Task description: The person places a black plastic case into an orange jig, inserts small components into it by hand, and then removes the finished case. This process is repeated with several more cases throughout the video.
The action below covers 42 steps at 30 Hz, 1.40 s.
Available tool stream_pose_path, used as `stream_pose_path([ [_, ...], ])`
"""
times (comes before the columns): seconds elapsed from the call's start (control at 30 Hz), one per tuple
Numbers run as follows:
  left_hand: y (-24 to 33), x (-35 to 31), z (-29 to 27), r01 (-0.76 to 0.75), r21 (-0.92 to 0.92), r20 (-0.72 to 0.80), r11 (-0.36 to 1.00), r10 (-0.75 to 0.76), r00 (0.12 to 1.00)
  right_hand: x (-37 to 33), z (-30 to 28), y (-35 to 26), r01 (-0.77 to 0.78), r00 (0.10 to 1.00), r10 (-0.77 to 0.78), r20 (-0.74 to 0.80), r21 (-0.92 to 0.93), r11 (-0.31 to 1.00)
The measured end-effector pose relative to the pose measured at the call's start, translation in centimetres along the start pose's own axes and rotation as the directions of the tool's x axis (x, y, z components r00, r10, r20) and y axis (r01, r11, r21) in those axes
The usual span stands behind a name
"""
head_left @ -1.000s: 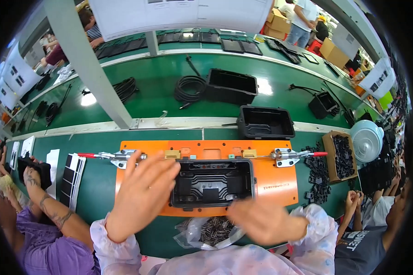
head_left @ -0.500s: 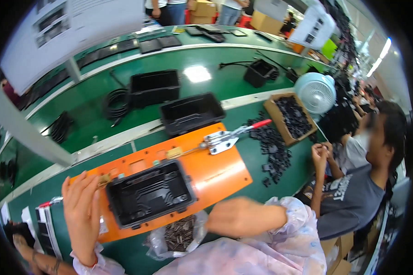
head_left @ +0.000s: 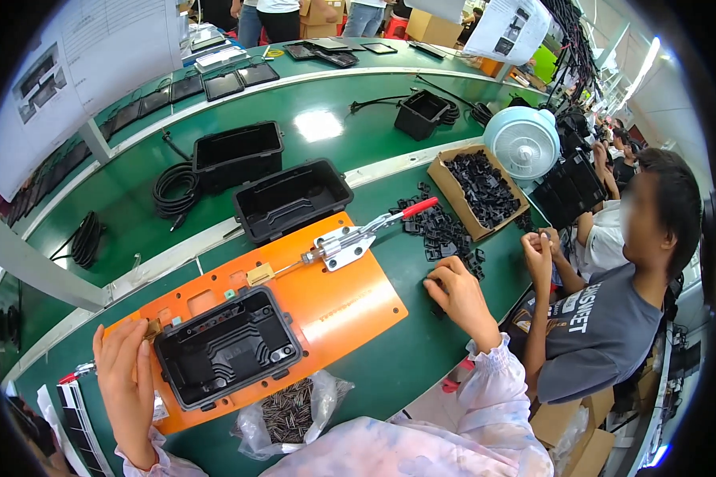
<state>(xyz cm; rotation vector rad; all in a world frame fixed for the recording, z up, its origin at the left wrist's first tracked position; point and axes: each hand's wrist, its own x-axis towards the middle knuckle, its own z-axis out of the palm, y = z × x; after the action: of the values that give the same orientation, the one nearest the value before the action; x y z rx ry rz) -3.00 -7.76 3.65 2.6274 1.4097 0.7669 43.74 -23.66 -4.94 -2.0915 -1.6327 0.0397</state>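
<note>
An open black plastic case (head_left: 227,350) lies on an orange fixture plate (head_left: 358,294). My left hand (head_left: 127,378) rests at the case's left end, fingers stretched out, fingertips by a small brass block (head_left: 153,328). A metal toggle clamp (head_left: 342,245) with a red handle is mounted on the plate, its rod toward another brass block (head_left: 260,274). Right of the plate, my right hand (head_left: 463,298) is closed over the green table, its curled fingers on a small black plastic part (head_left: 437,308), mostly hidden. Just beyond it lies a pile of similar black parts (head_left: 433,230).
A cardboard box (head_left: 479,226) of black parts stands beside a round fan (head_left: 523,145). A plastic bag (head_left: 326,397) of screws lies at the plate's near edge. More black cases (head_left: 294,199) and coiled cables (head_left: 175,191) are beyond. A co-worker (head_left: 612,326) sits at right.
My right hand has moved from above the screw bag, away and to the right, to the black parts. My left hand stays at the case. The whole view has shifted somewhat.
</note>
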Motion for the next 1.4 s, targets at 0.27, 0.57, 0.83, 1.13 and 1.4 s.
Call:
stream_pose_path([
  [0.27,0.2,0.2,0.1,-0.009,0.02,0.016,1.0,0.008,1.0,-1.3,-3.1,2.0,-0.338,0.935,0.348,0.069,0.473,0.814],
  [0.57,-0.2,0.3,0.0,-0.046,0.019,0.005,0.999,0.046,0.999,-4.8,0.1,-2.2,-0.247,0.968,0.247,-0.039,0.016,0.969],
  [0.83,-1.1,-0.1,0.3,-0.055,-0.008,-0.022,0.998,0.055,0.998,-3.8,-0.8,-2.7,-0.441,0.888,0.371,0.271,0.276,0.854],
  [1.13,0.5,-0.6,-0.7,-0.15,0.123,-0.06,0.981,0.158,0.986,6.1,-3.4,-9.5,-0.329,0.94,0.059,0.336,0.844,0.424],
  [1.4,7.3,-6.9,1.0,-0.489,-0.447,0.281,0.749,0.636,0.718,15.3,6.0,-25.7,0.016,0.649,-0.623,0.438,0.81,0.586],
])
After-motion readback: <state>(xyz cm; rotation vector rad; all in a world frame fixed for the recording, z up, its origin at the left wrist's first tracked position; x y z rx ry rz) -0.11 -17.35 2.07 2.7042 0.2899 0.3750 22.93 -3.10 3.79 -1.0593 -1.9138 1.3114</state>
